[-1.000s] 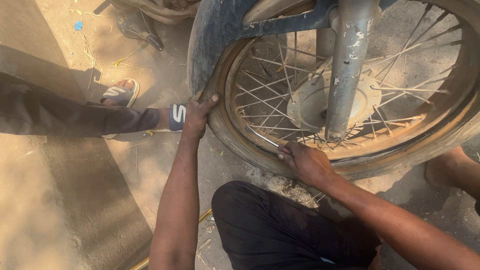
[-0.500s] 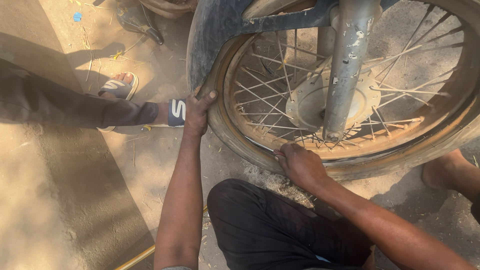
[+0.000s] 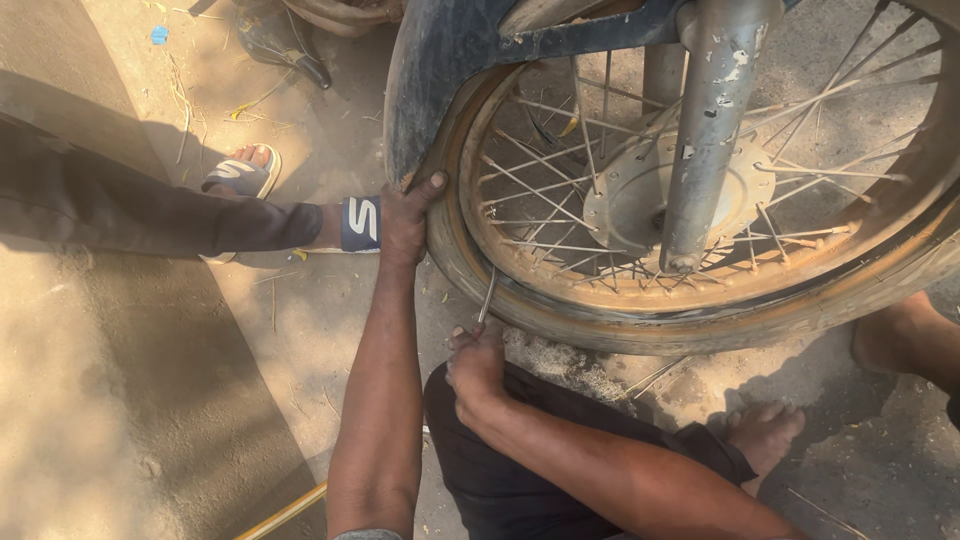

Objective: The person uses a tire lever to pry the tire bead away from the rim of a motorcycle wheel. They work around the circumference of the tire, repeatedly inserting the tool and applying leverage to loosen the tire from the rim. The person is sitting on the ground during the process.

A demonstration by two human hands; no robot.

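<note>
Motorcycle front wheel (image 3: pixel 700 200) stands upright on dusty ground, still in its fork (image 3: pixel 715 130), dark mudguard (image 3: pixel 450 60) arching over the far-left part of the tyre (image 3: pixel 470 280). The person crouches near it, dark trousers and bare foot (image 3: pixel 765 430) tucked close under the wheel's near side, probably so both arms can reach the rim without stretching. Left hand (image 3: pixel 408 220) is pressed flat against the tyre's left sidewall just below the mudguard edge, thumb hooked over the tread: it looks like a bracing grip, keeping tyre and wheel from turning or sliding away. Right hand (image 3: pixel 475 365) is closed in a fist round the near end of a slim metal lever (image 3: pixel 487 298), whose far tip is wedged between tyre and rusty rim (image 3: pixel 640 300) at the lower left; the handle points down toward the person, so a pull would pry the tyre's edge outward. Spokes and hub (image 3: pixel 630 195) are bare and dusty. At left, another person's dark-trousered leg (image 3: pixel 150 210) crosses the ground, ankle just beside the bracing hand, with a sandalled foot (image 3: pixel 240 172) behind it. A yellow hose (image 3: pixel 285 512) lies near the bottom edge.
</note>
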